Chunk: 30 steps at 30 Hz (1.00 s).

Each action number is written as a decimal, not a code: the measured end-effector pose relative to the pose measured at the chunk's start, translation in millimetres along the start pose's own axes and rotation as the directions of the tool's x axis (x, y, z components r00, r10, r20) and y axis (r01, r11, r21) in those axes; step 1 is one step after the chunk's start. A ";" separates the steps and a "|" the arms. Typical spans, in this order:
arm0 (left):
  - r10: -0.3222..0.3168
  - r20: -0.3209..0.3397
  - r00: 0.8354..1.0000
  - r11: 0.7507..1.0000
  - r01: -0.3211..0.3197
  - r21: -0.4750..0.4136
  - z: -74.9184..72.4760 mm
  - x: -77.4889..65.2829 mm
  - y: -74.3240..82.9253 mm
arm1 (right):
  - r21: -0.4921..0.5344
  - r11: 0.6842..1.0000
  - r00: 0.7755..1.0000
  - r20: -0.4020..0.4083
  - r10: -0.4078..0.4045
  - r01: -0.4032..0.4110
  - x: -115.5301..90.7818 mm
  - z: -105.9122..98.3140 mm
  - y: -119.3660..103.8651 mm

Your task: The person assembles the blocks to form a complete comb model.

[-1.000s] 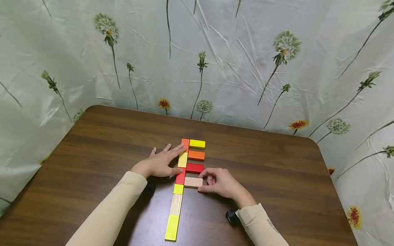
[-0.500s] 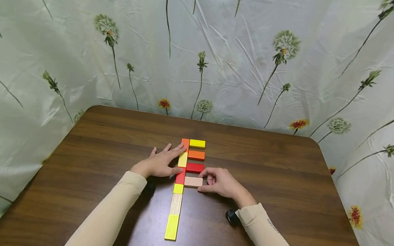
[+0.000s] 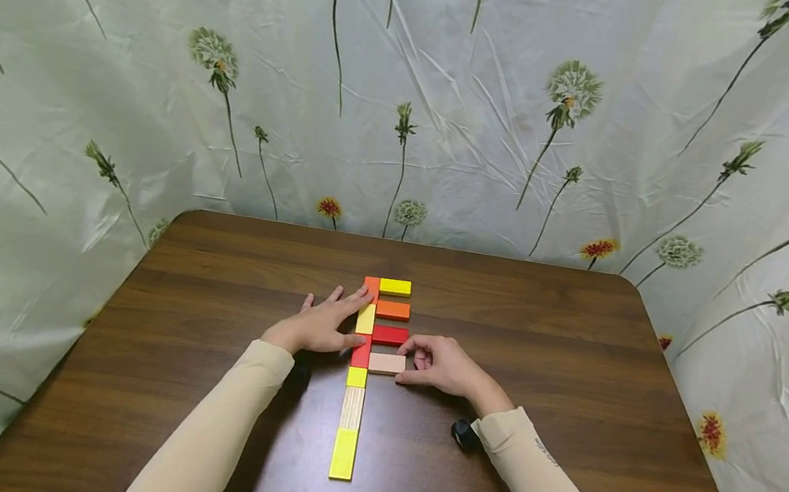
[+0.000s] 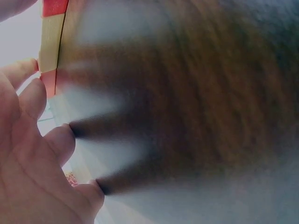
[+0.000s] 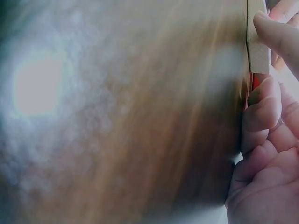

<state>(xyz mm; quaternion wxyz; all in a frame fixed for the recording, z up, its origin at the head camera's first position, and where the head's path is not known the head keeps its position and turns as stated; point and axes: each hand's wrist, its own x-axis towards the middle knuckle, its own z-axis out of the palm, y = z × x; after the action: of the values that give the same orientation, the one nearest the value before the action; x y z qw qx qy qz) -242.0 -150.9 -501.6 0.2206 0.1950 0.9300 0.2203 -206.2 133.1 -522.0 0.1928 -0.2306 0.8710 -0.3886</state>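
A column of flat coloured wooden blocks runs away from me on the table. My left hand (image 3: 317,328) lies spread over its far part, a fingertip on the orange block (image 3: 371,282) and the thumb on the red block (image 3: 359,357); a pale yellow block (image 3: 365,319) shows between them. To the right, a pale pink block (image 3: 385,364) lies crosswise, its left end at the column. My right hand (image 3: 447,367) pinches its right end between thumb and index finger; the right wrist view shows the thumb (image 5: 275,35) along the block's side. The other fingers are curled.
Beyond the pink block lie a crosswise red block (image 3: 390,335), an orange block (image 3: 393,310) and a yellow block (image 3: 395,287), with gaps between. Nearer me the column continues with a small yellow block (image 3: 357,377), a striped wood block (image 3: 352,408) and a long yellow block (image 3: 343,454).
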 end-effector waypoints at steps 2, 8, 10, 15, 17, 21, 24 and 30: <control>0.005 -0.001 1.000 1.000 -0.005 0.000 -0.2 -0.1 -1.0 | -0.003 1.000 1.000 0.000 0.003 -0.003 0.6 0.5 0.3; 0.018 0.000 1.000 1.000 -0.018 0.018 -0.7 -0.3 -3.0 | -0.005 1.000 1.000 -0.003 0.013 -0.013 1.7 0.8 -0.1; 0.022 -0.001 1.000 1.000 -0.022 0.019 -0.6 -0.5 -3.6 | 0.000 1.000 1.000 -0.003 0.011 -0.011 1.7 0.8 -0.5; 0.029 -0.002 1.000 0.999 -0.029 0.017 0.0 -1.1 -4.7 | 0.019 1.000 1.000 0.003 0.001 -0.001 1.3 0.8 -0.6; 0.032 -0.003 0.999 0.999 -0.032 0.019 0.4 -0.8 -5.4 | 0.023 1.000 1.000 0.005 -0.005 0.005 1.4 1.2 0.1; 0.034 -0.011 0.999 0.999 -0.034 0.015 0.7 0.8 -7.3 | 0.026 1.000 1.000 0.002 -0.009 0.009 2.6 1.7 2.3; 0.035 -0.024 0.999 0.999 -0.035 -0.004 2.5 0.3 -10.0 | 0.033 0.999 1.000 -0.002 -0.005 0.005 2.0 2.5 3.9; 0.052 -0.109 0.993 0.997 -0.058 -0.046 7.7 -8.2 -22.6 | 0.040 0.999 1.000 -0.027 -0.009 0.010 -6.8 0.4 6.4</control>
<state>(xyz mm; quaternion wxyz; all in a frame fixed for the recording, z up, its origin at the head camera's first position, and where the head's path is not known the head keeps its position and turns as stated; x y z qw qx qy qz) -237.4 -170.9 -516.3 0.1685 0.2028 0.9291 0.2592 -202.0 140.4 -526.1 0.1840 -0.2257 0.8644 -0.4098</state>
